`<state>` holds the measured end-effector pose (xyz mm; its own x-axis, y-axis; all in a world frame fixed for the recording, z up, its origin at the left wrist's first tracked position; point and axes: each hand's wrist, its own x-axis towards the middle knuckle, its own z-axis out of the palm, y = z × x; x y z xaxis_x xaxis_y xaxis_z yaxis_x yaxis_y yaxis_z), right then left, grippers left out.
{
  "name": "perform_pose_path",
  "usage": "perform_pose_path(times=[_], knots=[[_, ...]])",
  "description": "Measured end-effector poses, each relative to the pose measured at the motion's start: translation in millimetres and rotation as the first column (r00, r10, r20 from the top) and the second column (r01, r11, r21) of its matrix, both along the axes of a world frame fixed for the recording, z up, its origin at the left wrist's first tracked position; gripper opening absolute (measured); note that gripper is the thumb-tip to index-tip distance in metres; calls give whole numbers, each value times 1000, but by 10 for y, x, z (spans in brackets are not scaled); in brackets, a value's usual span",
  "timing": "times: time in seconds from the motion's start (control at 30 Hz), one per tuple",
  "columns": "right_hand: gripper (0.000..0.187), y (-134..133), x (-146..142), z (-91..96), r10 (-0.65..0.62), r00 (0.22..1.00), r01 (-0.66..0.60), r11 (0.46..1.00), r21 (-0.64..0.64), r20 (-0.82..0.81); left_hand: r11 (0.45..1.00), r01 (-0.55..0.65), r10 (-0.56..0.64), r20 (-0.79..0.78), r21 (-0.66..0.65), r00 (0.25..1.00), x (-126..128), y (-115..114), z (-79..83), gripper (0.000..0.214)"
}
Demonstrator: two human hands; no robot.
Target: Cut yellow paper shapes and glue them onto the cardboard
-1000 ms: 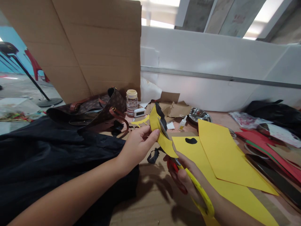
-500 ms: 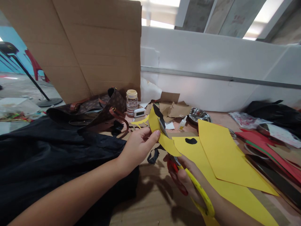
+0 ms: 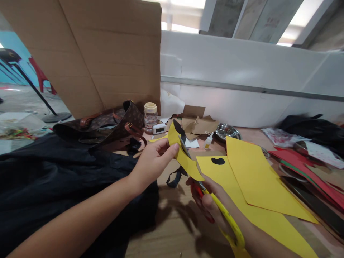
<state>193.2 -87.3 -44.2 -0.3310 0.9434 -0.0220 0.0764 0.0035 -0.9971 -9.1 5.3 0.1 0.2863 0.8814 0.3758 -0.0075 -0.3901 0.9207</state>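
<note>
My left hand [image 3: 156,161] pinches a yellow paper strip [image 3: 185,161] between thumb and fingers; a black piece of paper [image 3: 177,128] shows along its upper edge. In my right hand [image 3: 212,200] is a pair of scissors [image 3: 228,215] with yellow and red handles. The scissor blades rise against the back side of the strip, partly hidden by it. Below the strip, a curled black scrap [image 3: 174,178] lies on the cardboard. To the right, yellow sheets [image 3: 258,179] overlap on the table, with a small black cutout [image 3: 218,161] on one of them.
A brown handbag [image 3: 107,123] and dark cloth [image 3: 67,186] lie on the left. Behind my hands stand a jar [image 3: 151,117], a small white device [image 3: 159,129], a glue bottle [image 3: 208,141] and a metal bowl [image 3: 228,132]. Red sheets [image 3: 303,165] and a dark phone-like slab [image 3: 314,200] are at right.
My left hand and the yellow strip have shifted slightly left and turned a little against the blades. My right hand stays nearly in place with the scissors.
</note>
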Motion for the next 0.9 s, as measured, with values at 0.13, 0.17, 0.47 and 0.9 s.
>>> perform_pose_path(times=[0.13, 0.17, 0.47, 0.9], knots=[[75, 19, 15, -19, 32, 999, -33, 999, 41, 17, 1000, -18, 18, -22, 15, 1000, 1, -21, -5, 27], [75, 23, 17, -21, 34, 999, -35, 998, 53, 21, 1000, -9, 9, -15, 10, 1000, 7, -27, -10, 27], [72, 8, -9, 17, 24, 999, -25, 998, 54, 25, 1000, 10, -10, 8, 5, 1000, 54, -41, -58, 25], [76, 54, 21, -42, 34, 999, -35, 997, 65, 22, 999, -11, 11, 5, 35, 1000, 51, -50, -43, 22]])
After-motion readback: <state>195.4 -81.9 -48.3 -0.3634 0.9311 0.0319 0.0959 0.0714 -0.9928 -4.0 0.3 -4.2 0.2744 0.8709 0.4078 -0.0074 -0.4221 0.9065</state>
